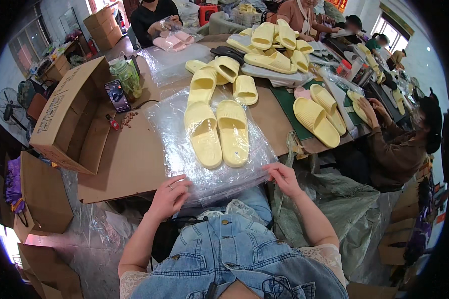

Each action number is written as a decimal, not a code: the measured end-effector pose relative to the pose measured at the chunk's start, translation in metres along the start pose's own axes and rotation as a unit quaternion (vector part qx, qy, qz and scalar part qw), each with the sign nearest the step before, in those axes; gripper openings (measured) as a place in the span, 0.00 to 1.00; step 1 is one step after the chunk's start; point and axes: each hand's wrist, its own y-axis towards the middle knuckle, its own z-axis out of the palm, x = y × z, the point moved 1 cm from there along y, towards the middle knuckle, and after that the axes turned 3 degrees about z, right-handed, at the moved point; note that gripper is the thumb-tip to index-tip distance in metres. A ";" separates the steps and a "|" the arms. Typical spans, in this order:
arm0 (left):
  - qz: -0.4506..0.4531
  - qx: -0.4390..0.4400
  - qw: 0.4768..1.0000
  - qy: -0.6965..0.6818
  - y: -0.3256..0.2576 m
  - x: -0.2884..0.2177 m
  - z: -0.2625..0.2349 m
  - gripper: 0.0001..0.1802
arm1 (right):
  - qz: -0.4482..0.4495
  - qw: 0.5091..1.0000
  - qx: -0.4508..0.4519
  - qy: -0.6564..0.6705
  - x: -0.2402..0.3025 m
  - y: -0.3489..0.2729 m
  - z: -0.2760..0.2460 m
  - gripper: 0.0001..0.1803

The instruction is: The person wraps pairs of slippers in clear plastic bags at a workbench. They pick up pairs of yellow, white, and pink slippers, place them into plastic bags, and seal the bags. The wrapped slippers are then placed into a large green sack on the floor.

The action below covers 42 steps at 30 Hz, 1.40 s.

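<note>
A pair of pale yellow slippers, the left one (203, 139) and the right one (233, 137), lies side by side with toes away from me. Under them is a stack of clear plastic bags (172, 149), its near edge reaching past the table edge. My left hand (170, 197) is closed with curled fingers on the near left corner of a plastic bag. At the near right corner, my right hand (284, 178) pinches the bag's edge between thumb and fingers. More yellow slippers (202, 84) sit just beyond the pair.
An open cardboard box (67, 117) stands at left, beside a phone (117, 96) and a green jar (126, 77). A heap of yellow slippers (269, 60) lies at the back. Other people work across the table and at right. A grey-green sack (329, 199) hangs at near right.
</note>
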 end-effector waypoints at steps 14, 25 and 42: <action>-0.349 -0.171 0.888 -0.245 0.032 0.042 0.042 0.16 | -0.032 0.944 -0.244 -0.221 0.021 0.090 0.019 0.12; -0.391 -0.160 0.879 -0.221 0.046 0.040 0.041 0.17 | -0.229 0.873 -0.240 -0.358 0.064 0.075 0.098 0.24; -0.210 -0.263 0.931 0.141 0.069 -0.004 0.033 0.17 | -0.182 0.879 -0.080 -0.432 0.039 0.086 0.155 0.37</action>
